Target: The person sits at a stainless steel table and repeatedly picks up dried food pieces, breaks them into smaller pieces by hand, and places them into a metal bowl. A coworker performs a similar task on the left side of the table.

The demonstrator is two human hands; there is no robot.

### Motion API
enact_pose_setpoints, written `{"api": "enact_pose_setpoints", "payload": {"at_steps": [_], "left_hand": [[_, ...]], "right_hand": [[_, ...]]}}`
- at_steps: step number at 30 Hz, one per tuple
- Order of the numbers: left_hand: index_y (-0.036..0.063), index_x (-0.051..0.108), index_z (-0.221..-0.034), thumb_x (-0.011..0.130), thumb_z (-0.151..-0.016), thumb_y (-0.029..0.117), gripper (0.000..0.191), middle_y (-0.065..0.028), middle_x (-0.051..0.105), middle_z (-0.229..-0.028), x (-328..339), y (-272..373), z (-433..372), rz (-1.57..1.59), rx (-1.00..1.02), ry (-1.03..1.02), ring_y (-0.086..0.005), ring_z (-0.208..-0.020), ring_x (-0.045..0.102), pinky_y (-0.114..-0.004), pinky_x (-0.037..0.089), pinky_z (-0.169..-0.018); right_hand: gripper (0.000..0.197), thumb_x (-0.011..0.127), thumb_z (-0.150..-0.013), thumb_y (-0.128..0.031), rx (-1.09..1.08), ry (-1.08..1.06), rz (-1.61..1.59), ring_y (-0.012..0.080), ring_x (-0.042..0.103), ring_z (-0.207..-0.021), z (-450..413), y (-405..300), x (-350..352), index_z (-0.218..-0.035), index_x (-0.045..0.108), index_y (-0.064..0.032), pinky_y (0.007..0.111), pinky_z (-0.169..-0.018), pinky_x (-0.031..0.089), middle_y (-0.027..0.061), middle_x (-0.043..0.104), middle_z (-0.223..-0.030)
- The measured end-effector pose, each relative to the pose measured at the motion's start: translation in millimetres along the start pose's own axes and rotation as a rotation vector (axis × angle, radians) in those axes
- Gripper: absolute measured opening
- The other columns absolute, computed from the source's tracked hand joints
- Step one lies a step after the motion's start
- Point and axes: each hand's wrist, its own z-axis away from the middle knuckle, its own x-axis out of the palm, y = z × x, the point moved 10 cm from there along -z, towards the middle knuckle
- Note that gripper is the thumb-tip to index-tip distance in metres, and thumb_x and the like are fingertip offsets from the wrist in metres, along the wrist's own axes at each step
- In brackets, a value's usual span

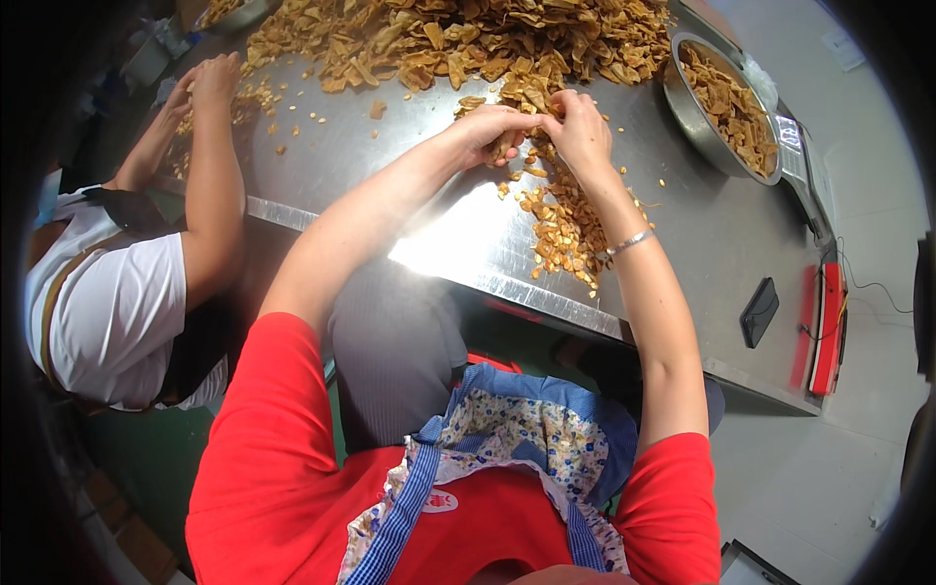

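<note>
My left hand [491, 135] is curled around a brown dried piece [503, 145] above the steel table, its thumb reaching to the right. Close beside it, my right hand [579, 130] bends its fingers down over dried pieces, its fingertips near my left thumb; whether it grips one is hidden. A large heap of dried brownish-yellow slices [468, 36] spreads along the far side, with a narrow strand of it running down to my hands. Below my hands, small yellowish broken pieces [563, 227] lie scattered towards the table's near edge.
A steel bowl [691, 110] of dried slices stands tilted on the right of the steel table [351, 139]. A black phone-like object [759, 312] lies near the right edge, by a red object [828, 329]. At left, a co-worker's hands [212, 80] are over small pale pieces [248, 102].
</note>
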Motion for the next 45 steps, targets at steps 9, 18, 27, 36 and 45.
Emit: {"api": "enact_pose_setpoints", "payload": {"at_steps": [9,18,27,36,45], "left_hand": [[0.0044,0.051,-0.076,0.059,-0.081,0.014,0.014,-0.0004,0.049,-0.058,-16.8,13.5,-3.3,0.072,0.157,0.175,-0.0083,-0.046,0.047,-0.024,0.042,-0.044],[0.0014,0.055,-0.094,0.064,-0.077,0.024,0.029,-0.0018,0.050,-0.056,21.6,25.7,0.7,-0.022,0.201,0.018,-0.0088,-0.047,0.046,-0.024,0.040,-0.048],[0.0025,0.055,-0.098,0.058,-0.081,0.025,0.028,-0.0031,0.056,-0.077,29.6,21.0,-8.5,0.242,0.238,-0.114,-0.0073,-0.060,0.048,-0.020,0.038,-0.054],[0.0010,0.042,-0.116,0.046,-0.079,0.009,0.038,-0.0088,0.054,-0.092,40.6,27.5,-1.3,0.439,0.202,-0.380,-0.0104,-0.061,0.047,-0.024,0.042,-0.059],[0.0032,0.045,-0.107,0.050,-0.081,0.012,0.028,-0.0077,0.054,-0.088,34.5,16.9,-6.4,0.401,0.142,-0.339,-0.0107,-0.062,0.048,-0.023,0.042,-0.059]], "right_hand": [[0.018,0.056,-0.082,-0.018,0.396,-0.095,-0.838,0.0071,0.047,-0.054,-6.9,61.5,17.2,-0.086,0.060,-0.0002,0.023,-0.050,0.038,-0.0010,0.055,-0.065],[0.016,0.052,-0.086,-0.016,0.553,-0.413,-1.327,0.0056,0.051,-0.057,50.1,43.0,15.9,-0.091,0.056,-0.0018,0.017,-0.048,0.040,-0.0005,0.054,-0.072],[0.022,0.055,-0.084,-0.013,0.561,-0.496,-1.408,0.0109,0.055,-0.065,63.1,31.9,19.8,-0.100,0.054,0.0019,0.022,-0.058,0.048,0.0038,0.055,-0.082],[0.024,0.045,-0.088,-0.009,0.531,-0.482,-1.470,0.0163,0.058,-0.076,58.3,41.0,21.0,-0.107,0.048,0.0055,0.025,-0.068,0.049,0.0116,0.057,-0.090],[0.022,0.049,-0.087,-0.012,0.519,-0.365,-1.408,0.0148,0.058,-0.077,54.1,45.0,14.6,-0.104,0.050,0.0022,0.026,-0.069,0.050,0.0061,0.057,-0.085]]}}
